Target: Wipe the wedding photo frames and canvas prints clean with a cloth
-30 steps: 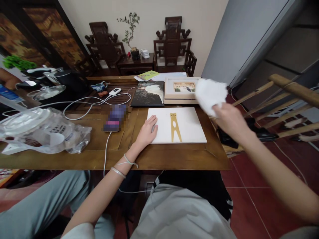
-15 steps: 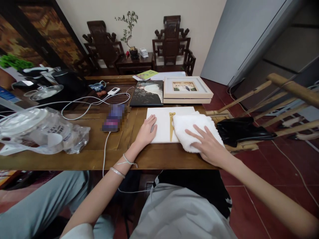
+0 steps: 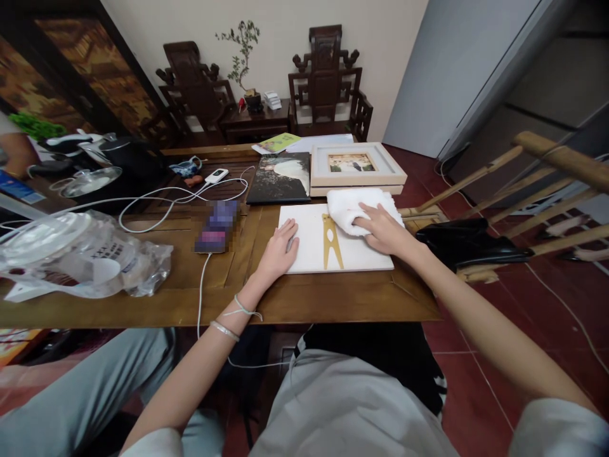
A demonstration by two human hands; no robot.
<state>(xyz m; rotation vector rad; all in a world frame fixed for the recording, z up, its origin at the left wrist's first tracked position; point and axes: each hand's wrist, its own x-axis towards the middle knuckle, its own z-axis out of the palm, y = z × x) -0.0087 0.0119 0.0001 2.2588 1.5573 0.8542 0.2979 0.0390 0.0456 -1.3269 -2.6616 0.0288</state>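
Note:
A white board lies flat on the wooden table, with a gold clothes-peg shape on its face. Whether that shape is printed or raised I cannot tell. At the board's left edge rests my left hand, palm down and fingers stretched, holding nothing. My right hand grips a folded white towel, its fingers pressing into the cloth. The towel covers the board's upper right corner and touches the front of a pale picture frame.
Left of the board are a phone on a white cable and a plastic-wrapped container. A dark photo panel lies behind it. At the right stands a bamboo chair with a black bag. Another person's arm shows far left.
My right hand has slid the towel away from me, up the board, uncovering the board's lower right part and more of the gold shape. My left hand has stayed in place.

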